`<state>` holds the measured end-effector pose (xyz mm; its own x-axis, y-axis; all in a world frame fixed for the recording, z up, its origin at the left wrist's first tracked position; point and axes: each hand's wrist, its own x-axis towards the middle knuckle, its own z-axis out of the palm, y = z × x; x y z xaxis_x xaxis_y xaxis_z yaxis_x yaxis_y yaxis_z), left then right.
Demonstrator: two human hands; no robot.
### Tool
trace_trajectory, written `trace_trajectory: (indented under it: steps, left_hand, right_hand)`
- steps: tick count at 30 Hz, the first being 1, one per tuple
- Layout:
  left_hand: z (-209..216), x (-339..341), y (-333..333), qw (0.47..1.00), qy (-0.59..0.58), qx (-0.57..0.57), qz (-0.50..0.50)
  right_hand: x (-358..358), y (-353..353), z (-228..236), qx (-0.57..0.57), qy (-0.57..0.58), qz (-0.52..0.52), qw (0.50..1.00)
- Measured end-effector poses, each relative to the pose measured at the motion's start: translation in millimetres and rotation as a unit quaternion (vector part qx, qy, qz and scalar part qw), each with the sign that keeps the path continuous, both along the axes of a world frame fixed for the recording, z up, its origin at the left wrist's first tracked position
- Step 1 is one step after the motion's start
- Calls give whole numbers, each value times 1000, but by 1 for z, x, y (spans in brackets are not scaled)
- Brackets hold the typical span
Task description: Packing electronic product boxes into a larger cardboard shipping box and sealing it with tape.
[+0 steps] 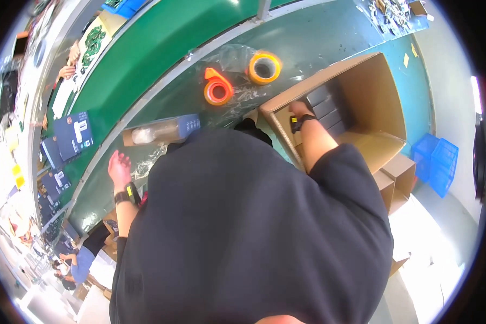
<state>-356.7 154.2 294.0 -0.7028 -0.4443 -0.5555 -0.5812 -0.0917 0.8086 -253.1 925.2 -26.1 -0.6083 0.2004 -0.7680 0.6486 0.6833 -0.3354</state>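
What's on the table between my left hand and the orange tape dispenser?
In the head view, a blue-ended product box with a clear window lies between the left hand and the orange tape dispenser, with crumpled clear plastic film beside it.

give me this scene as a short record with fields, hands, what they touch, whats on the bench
left hand: open, palm down, over the green bench, beside crumpled clear plastic film
right hand: reaching into the open cardboard box, at the dark packs stacked inside; grip hidden
wrists: dark band on each
on the bench: orange tape dispenser, yellow tape roll, long blue and clear product box
right of the bench: blue crate
far left: other people at a second line
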Motion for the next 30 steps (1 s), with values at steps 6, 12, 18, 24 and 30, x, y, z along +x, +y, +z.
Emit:
trace_trajectory:
  steps: [6, 12, 18, 24, 30]
  left_hand:
    - [-23, -50, 3, 985, -1, -59, -162]
    - [-37, -68, 15, 954, -8, 112, -277]
    - [-75, -68, 3, 907, 85, 266, -316]
    - [-67, -66, 1, 882, 159, 27, -444]
    - [-46, -83, 7, 673, 466, -245, -519]
  right_hand:
    - [-2, 65, 164, 57, 402, -258, 877]
    - [-49, -150, 424, 186, 677, -231, 673]
    - [-86, -321, 347, -41, 520, 153, 839]
    - [-106, -405, 312, -267, 151, 3, 952]
    - [-99, -412, 308, -116, 489, 224, 835]
